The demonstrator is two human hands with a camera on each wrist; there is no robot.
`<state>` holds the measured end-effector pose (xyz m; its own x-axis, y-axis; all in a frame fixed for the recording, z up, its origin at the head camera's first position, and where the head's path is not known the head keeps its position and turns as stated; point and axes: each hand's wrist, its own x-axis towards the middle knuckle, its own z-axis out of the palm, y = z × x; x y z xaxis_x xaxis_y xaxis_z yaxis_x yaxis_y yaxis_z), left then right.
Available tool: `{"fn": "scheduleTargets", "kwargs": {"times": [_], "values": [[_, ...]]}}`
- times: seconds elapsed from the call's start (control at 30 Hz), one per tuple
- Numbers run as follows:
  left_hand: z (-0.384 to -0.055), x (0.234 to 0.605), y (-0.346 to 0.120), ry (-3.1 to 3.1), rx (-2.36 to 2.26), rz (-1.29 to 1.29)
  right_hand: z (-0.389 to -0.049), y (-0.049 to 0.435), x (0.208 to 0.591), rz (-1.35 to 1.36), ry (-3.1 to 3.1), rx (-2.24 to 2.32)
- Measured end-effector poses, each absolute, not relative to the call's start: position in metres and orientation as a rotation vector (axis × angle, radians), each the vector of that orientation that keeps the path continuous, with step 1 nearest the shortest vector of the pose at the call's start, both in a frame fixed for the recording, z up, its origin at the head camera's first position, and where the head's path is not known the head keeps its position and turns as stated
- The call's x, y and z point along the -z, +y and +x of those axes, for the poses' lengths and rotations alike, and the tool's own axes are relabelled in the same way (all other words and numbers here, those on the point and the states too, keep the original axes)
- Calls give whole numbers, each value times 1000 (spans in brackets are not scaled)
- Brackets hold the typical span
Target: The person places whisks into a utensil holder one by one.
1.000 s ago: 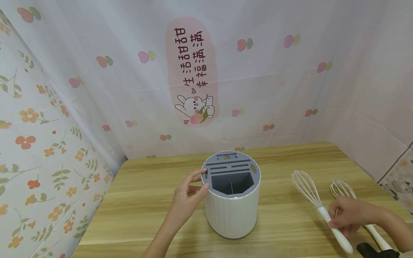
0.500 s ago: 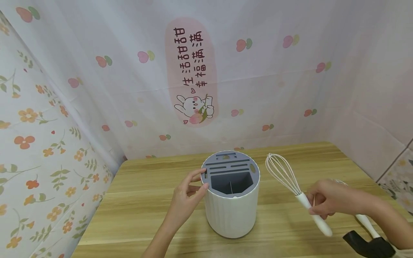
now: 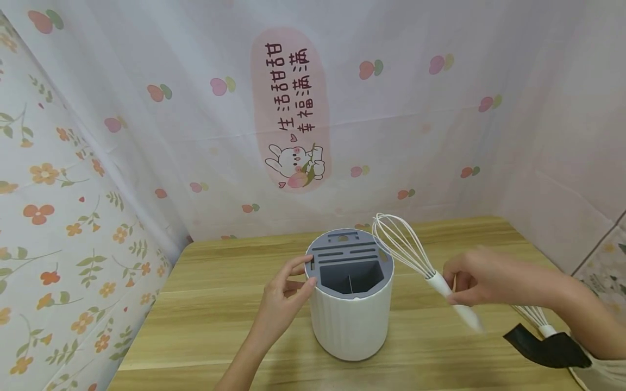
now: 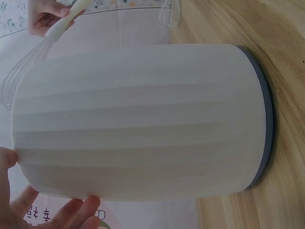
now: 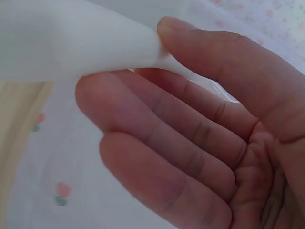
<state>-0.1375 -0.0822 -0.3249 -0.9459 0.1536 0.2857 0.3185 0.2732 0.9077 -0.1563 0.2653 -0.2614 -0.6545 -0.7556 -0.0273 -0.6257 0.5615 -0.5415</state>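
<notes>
Right hand (image 3: pixel 479 279) pinches a white whisk (image 3: pixel 426 270) by its handle (image 3: pixel 439 284), centre right of frame. Left hand (image 3: pixel 286 290), spread fairly wide, holds a white slotted-top holder (image 3: pixel 349 326), lower centre. Wood-grain table (image 3: pixel 215 309) lies beneath; patterned curtain (image 3: pixel 415 130) across upper frame.

Left hand (image 3: pixel 288 290) and left forearm (image 3: pixel 251 342) seen bare as far as the lower picture edge. Right hand (image 3: pixel 481 277) likewise bare. By the right forearm (image 3: pixel 579 309), a black piece (image 3: pixel 548 347) is worn: bent in outline, notched along its upper edge, the outer end squared off; its fastening cannot be made out. Next to it, pale cream material (image 3: pixel 599 372) is glimpsed; sleeve or strap, cannot be told. Clear creases are shown across finger joints and palm in the right wrist view.
</notes>
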Motion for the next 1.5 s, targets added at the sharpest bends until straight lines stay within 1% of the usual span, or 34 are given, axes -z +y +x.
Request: {"fn": "scheduleTargets", "kwargs": {"times": [0.07, 0.3, 0.43, 0.67, 0.8, 0.97, 1.2, 1.5], "values": [[-135, 322, -82, -2395, 1752, -453, -156, 259, 254, -1188, 2562, 707], [-151, 347, -87, -2403, 1744, -455, -155, 229, 229, -1236, 2563, 643], [-148, 342, -86, -2405, 1759, -437, -156, 211, 215, -1283, 2562, 609], [-133, 318, -81, -2401, 1759, -431, -164, 178, 196, -1321, 2543, 553], [-131, 314, -81, -2409, 1753, -413, -169, 160, 187, -1358, 2532, 497], [-133, 318, -82, -2401, 1743, -431, -179, 140, 184, -1375, 2501, 456], [-150, 343, -86, -2407, 1740, -447, -196, 119, 183, -1376, 2482, 406], [-151, 348, -88, -2386, 1739, -457, -212, 90, 190, -1471, 2365, 383]]}}
